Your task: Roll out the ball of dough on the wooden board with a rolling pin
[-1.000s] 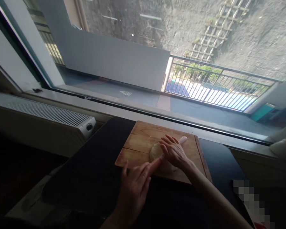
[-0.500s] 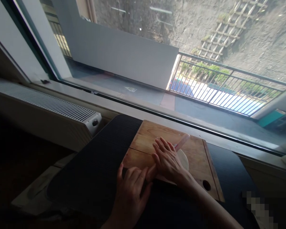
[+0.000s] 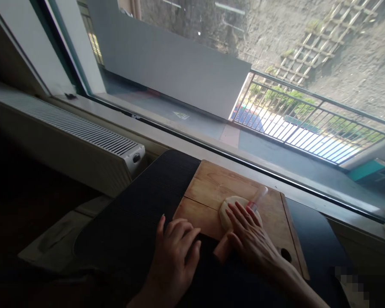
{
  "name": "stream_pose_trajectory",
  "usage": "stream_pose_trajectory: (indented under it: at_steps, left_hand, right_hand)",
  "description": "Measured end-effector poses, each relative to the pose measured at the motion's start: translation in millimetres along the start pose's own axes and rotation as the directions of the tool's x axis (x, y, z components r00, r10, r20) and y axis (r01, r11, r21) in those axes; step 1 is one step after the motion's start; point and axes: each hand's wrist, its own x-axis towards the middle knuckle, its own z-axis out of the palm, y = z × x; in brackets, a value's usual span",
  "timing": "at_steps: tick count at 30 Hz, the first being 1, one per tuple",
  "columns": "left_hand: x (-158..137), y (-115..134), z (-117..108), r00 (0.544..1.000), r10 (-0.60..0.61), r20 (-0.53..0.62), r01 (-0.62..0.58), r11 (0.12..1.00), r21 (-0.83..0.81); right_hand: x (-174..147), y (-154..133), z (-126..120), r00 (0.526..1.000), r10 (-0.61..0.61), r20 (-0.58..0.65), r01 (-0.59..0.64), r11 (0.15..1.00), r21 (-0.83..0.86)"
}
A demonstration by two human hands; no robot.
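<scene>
My right hand (image 3: 252, 231) lies flat over a rolling pin (image 3: 223, 250), its fingers stretched out and a little apart. One end of the pin shows beyond the fingertips, and the other reaches past the near edge of the wooden board (image 3: 208, 179). Under the pin and hand is a flat, round, pale sheet of dough (image 3: 224, 214), its right part mostly covered. My left hand (image 3: 176, 250) is at the board's near left edge with loosely bent, parted fingers and nothing in it. Whether its fingertips touch the board I cannot tell.
The board rests on a black table (image 3: 131, 205) with rounded corners, against a window sill (image 3: 192, 152). A white radiator (image 3: 128, 158) stands to the left. Near the board's right end is a dark round hole (image 3: 286, 255). Outside the window runs a metal railing (image 3: 288, 124).
My right hand and the rolling pin have moved right across the dough, uncovering its left side. The pin's near end has moved away from my left hand. The view has shifted slightly.
</scene>
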Motion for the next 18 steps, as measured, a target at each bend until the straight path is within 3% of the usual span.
stream_pose_trajectory:
  at_steps: [4, 6, 8, 12, 14, 16, 18]
  left_hand:
    - [20, 14, 2, 1.000, -0.007, -0.010, 0.007, 0.999, -0.043]
    - [22, 16, 2, 0.999, -0.015, -0.035, 0.014, 0.999, -0.032]
    - [17, 13, 1, 0.998, -0.021, -0.061, 0.019, 1.000, -0.022]
    - [2, 2, -3, 0.998, -0.030, -0.057, 0.029, 0.999, -0.021]
    - [1, 0, -3, 0.998, -0.047, -0.039, 0.046, 0.998, -0.033]
    - [7, 2, -2, 0.998, -0.051, -0.029, 0.050, 0.998, -0.042]
    - [16, 5, -2, 0.999, -0.037, -0.034, 0.036, 0.999, -0.031]
  right_hand:
    - [83, -29, -5, 0.991, 0.090, -0.096, -0.086, 0.995, 0.040]
    - [103, -36, -7, 0.989, 0.112, -0.097, -0.108, 0.993, 0.047]
    - [88, -34, -7, 0.993, 0.090, -0.070, -0.087, 0.995, 0.045]
    - [3, -9, -7, 1.000, 0.017, 0.020, -0.017, 1.000, 0.014]
    - [-20, 2, -8, 0.999, -0.009, 0.030, 0.009, 1.000, 0.000]
    - [-11, 0, -9, 1.000, -0.021, 0.022, 0.021, 1.000, 0.002]
    - [24, -11, -11, 1.000, 0.001, -0.007, -0.001, 1.000, 0.012]
